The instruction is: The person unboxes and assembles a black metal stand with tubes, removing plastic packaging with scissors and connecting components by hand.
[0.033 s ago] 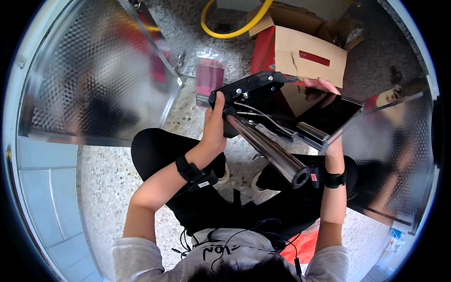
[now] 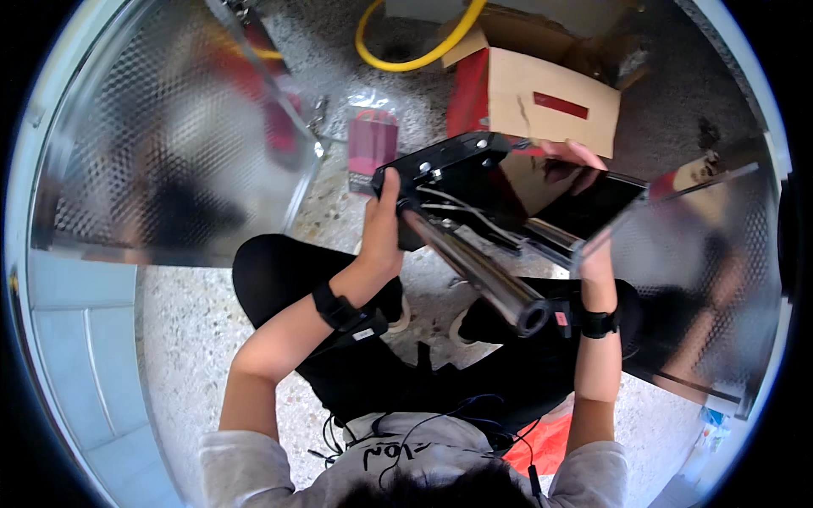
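I hold a black device with a glossy dark panel (image 2: 597, 203) in both hands above my knees. From its left end a chrome tube (image 2: 474, 267) with an open round end slants down to the right. My left hand (image 2: 383, 233) is closed round the black bracket (image 2: 449, 161) at that end, thumb on top. My right hand (image 2: 597, 258) grips the panel's right side, with its fingers showing over the far edge and its palm partly hidden. Thin pale cables (image 2: 478, 214) run between bracket and panel.
Embossed metal doors stand open on the left (image 2: 169, 152) and right (image 2: 703, 279). Beyond the device are a cardboard box (image 2: 550, 80), a yellow hose (image 2: 411, 65) and a pink package (image 2: 373, 140) on the floor. A red bag (image 2: 546, 440) lies by my right side.
The whole view shifts very slightly leftward. Both hands keep the same grip on the device, which hardly moves.
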The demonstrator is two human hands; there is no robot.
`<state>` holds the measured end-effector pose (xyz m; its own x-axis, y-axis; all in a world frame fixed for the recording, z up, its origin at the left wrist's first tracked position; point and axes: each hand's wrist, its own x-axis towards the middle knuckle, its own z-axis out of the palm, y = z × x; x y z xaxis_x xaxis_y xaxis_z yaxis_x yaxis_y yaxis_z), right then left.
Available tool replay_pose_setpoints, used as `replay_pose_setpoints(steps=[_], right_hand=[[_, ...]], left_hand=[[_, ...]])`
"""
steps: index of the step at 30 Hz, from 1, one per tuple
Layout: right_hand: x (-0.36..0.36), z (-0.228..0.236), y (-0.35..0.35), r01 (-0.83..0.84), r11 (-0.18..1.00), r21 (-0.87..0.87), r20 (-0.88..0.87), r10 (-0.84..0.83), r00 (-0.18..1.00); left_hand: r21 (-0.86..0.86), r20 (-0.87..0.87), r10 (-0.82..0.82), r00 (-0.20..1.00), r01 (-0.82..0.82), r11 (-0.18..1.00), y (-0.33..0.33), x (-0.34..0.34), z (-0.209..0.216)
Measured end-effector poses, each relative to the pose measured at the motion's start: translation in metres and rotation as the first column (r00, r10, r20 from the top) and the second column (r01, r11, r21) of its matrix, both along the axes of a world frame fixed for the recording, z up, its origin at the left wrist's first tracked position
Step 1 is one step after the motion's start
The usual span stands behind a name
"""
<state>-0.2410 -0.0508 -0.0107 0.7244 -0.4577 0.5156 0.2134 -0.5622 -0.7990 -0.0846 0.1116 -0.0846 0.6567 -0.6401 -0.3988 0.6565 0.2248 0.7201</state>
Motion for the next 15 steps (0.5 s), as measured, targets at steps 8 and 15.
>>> replay_pose_setpoints(steps=[8, 15], right_hand=[[-0.008, 0.019, -0.044, 0.325, 0.919, 0.225, 0.012, -0.336, 0.942], [0.006, 0.035, -0.168, 0.559, 0.821, 0.117, -0.131, -0.545, 0.828]], left_hand=[[-0.104, -0.166, -0.256, 0.952, 0.242, 0.965, -0.001, -0.008, -0.010], [-0.124, -0.292, -0.252, 0.923, 0.224, 0.967, -0.008, -0.010, -0.022]])
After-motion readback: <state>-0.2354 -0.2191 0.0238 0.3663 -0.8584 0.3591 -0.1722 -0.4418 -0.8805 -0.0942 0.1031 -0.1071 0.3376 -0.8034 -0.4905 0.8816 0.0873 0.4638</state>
